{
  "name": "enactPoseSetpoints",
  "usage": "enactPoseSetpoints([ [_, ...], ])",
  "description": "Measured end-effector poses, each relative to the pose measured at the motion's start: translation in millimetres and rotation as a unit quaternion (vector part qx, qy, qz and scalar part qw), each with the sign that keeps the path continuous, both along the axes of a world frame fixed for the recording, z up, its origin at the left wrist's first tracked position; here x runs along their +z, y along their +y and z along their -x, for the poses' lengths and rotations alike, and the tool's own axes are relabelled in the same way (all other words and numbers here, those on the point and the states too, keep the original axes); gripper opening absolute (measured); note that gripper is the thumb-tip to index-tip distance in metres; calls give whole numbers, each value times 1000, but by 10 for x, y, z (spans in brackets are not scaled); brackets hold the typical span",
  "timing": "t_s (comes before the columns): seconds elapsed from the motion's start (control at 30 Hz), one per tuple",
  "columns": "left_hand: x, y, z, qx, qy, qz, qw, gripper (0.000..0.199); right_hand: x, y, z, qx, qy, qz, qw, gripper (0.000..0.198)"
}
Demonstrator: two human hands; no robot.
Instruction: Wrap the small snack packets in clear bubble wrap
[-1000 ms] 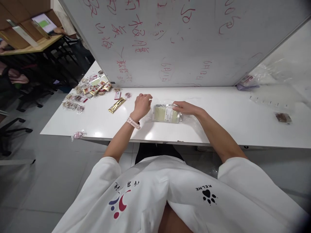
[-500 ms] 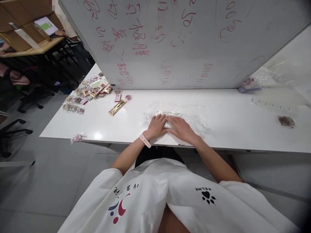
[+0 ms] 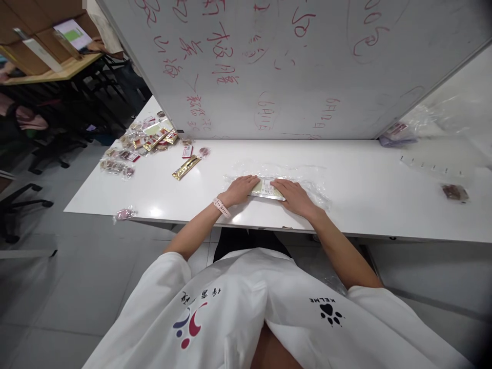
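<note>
A flat silvery packet (image 3: 265,188) with a green face and a white printed label lies on a crumpled sheet of clear plastic wrap (image 3: 317,187) on the white table. My left hand (image 3: 241,189) rests on the packet's left end, fingers stretched out flat. On its right end lies my right hand (image 3: 295,197), also flat, with the label showing between the two hands. Both palms face down, and the packet's ends are hidden under the fingers.
A whiteboard (image 3: 269,66) stands along the back of the table. Left are a gold packet (image 3: 186,167), a small red-and-white box (image 3: 187,151) and a heap of wrapped snacks (image 3: 149,138). A wrapped pink item (image 3: 125,213) sits at the front edge; a brown packet (image 3: 454,192) lies right.
My hands have moved apart, the left one leftward and the right one slightly rightward. More of the packet's green face and label now shows between them.
</note>
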State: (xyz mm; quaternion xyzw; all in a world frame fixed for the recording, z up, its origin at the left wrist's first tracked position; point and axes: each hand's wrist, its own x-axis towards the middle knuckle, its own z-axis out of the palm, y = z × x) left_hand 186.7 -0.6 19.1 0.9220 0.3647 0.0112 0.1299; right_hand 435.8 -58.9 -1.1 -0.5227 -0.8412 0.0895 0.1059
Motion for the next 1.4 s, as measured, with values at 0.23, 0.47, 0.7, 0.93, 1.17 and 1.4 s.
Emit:
enactPoseSetpoints([
  [0.23, 355, 163, 203, 2, -105, 195, 975, 33, 154, -193, -54, -45, 168, 83, 981, 39],
  [0.47, 359, 557, 410, 174, -138, 309, 925, 20, 185, -23, -48, -208, 291, 124, 926, 48],
  [0.7, 141, 221, 169, 270, -144, -125, 944, 37, 36, 268, -32, -257, 216, 129, 933, 43],
  [0.93, -343, -404, -484, 87, -76, -38, 993, 75, 209, -128, 110, -244, 82, -91, 962, 41],
  [1.17, -427, -354, -458, 87, -42, -40, 995, 75, -12, -1183, -45, -258, -25, -121, 958, 37],
  [1.4, -424, -372, -476, 92, -41, -38, 994, 74, -304, -507, -234, -287, 112, -88, 947, 57],
])
